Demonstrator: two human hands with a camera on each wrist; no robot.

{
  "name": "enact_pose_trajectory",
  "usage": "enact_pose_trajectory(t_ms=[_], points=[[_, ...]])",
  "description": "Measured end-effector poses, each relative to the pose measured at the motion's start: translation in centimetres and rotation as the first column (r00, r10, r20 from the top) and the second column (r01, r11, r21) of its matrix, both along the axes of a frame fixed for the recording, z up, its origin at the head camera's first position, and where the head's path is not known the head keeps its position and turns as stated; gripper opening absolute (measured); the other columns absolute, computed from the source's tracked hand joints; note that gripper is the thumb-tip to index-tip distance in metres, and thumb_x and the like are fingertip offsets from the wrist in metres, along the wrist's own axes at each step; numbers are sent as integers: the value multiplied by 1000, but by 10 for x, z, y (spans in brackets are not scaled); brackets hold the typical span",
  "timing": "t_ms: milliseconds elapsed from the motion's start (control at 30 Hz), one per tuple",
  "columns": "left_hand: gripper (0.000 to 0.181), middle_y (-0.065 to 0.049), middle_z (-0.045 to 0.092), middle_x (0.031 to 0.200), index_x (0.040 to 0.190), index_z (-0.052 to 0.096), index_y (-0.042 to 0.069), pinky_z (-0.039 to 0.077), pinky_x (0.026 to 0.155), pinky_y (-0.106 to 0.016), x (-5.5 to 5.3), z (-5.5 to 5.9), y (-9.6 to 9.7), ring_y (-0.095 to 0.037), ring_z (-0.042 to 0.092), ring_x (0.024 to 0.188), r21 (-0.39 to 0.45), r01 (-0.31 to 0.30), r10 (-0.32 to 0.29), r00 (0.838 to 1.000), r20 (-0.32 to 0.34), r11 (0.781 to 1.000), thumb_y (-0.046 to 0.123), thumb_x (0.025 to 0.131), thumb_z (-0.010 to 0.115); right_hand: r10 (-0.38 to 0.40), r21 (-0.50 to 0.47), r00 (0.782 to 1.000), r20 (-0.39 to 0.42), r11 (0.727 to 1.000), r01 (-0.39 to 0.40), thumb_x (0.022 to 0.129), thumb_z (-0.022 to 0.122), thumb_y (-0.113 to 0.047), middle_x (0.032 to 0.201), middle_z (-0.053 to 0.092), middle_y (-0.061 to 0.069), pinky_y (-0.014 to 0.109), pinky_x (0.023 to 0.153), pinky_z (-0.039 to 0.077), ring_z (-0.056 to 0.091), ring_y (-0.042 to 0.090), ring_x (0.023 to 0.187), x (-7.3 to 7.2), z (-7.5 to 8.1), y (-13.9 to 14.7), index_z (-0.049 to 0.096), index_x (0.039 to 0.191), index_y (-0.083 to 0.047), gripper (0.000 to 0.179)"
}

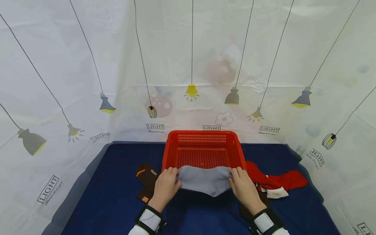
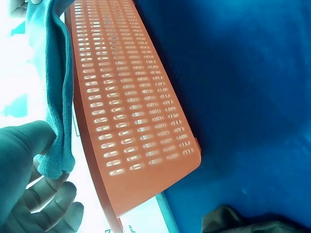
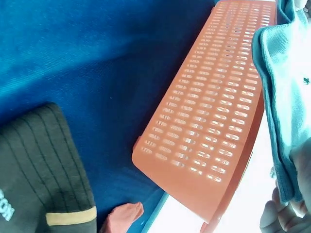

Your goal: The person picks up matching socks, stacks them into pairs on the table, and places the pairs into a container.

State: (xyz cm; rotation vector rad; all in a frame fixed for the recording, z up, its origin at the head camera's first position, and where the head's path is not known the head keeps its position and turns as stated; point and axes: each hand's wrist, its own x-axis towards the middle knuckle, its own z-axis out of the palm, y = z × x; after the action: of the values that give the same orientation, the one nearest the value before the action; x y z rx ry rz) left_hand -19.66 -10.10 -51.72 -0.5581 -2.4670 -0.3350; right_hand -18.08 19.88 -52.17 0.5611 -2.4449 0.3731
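A grey sock (image 1: 204, 180), folded in layers, is stretched crosswise between both hands in front of a red basket (image 1: 202, 133). My left hand (image 1: 165, 186) pinches one end of it between thumb and fingers. The other end is pinched by my right hand (image 1: 244, 188). In the left wrist view the layered edges of the grey sock (image 2: 58, 97) run up from the thumb. The right wrist view shows the same sock (image 3: 286, 97) with a small dark mark on its face. It hangs above the cloth, overlapping the basket's near side.
Brown socks (image 1: 148, 178) with orange marks lie left of the basket. On the right are red socks (image 1: 289, 180) with white parts, and a dark brown sock (image 3: 48, 170) partly under my right arm. A dark blue cloth (image 1: 117, 195) covers the surface; a printed white sheet (image 1: 188, 49) hangs behind.
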Motion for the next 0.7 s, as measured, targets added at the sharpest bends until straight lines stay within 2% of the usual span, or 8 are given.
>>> enact_pose_trajectory(t_ms=[233, 500, 700], points=[[23, -1, 53, 71, 80, 55, 10, 40, 52, -30, -15, 5, 2, -20, 50, 59, -16, -1, 1, 1000, -7, 1000, 13, 65, 72, -16, 11, 999, 31, 1000, 16, 75, 71, -7, 85, 50, 8, 32, 58, 42, 50, 25, 71, -13, 8, 1, 52, 95, -4, 28], [22, -2, 54, 72, 82, 57, 9, 40, 50, -29, -26, 16, 3, -20, 50, 60, 4, -12, 12, 999, 35, 1000, 12, 66, 72, -5, 22, 1000, 25, 1000, 4, 75, 72, -6, 83, 49, 9, 33, 58, 40, 48, 25, 71, -25, 19, 1, 53, 95, -3, 28], [21, -2, 53, 72, 83, 56, 10, 38, 49, -27, -33, 18, 4, -19, 49, 60, -2, -19, 19, 997, 74, 1000, 13, 69, 71, -12, 24, 999, 32, 1000, 12, 76, 70, -7, 84, 48, 10, 33, 58, 40, 48, 26, 71, -34, 27, 0, 51, 94, -4, 27]])
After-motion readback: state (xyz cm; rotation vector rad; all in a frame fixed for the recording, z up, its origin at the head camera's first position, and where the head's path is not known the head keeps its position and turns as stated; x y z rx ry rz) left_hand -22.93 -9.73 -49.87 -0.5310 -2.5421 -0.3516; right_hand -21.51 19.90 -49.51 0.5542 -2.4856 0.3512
